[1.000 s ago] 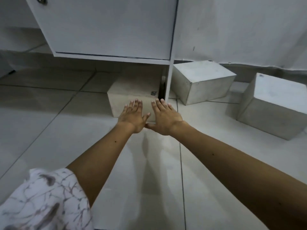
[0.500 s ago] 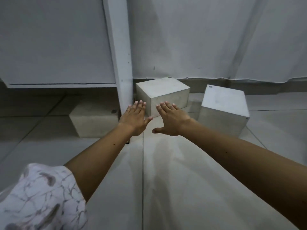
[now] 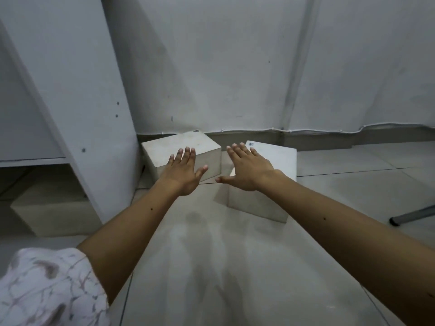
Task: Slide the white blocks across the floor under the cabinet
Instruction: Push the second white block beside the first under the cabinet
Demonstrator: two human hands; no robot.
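Three white blocks stand on the tiled floor. One block (image 3: 54, 210) sits in shadow under the white cabinet (image 3: 70, 90) at the left. A second block (image 3: 162, 149) stands against the wall just right of the cabinet's side panel. A third block (image 3: 277, 158) stands to its right, nearer to me. My left hand (image 3: 184, 175) is stretched out flat with fingers apart, in front of the second block. My right hand (image 3: 247, 170) is also flat and spread, over the near left corner of the third block. Neither hand holds anything.
A white sheet covers the wall (image 3: 259, 67) behind the blocks, down to a grey skirting. A grey metal leg (image 3: 412, 215) lies on the floor at the far right. My patterned sleeve (image 3: 47, 290) fills the lower left corner.
My view has swung right, away from the block under the cabinet. Both hands have left that block and moved right toward the two blocks by the wall.
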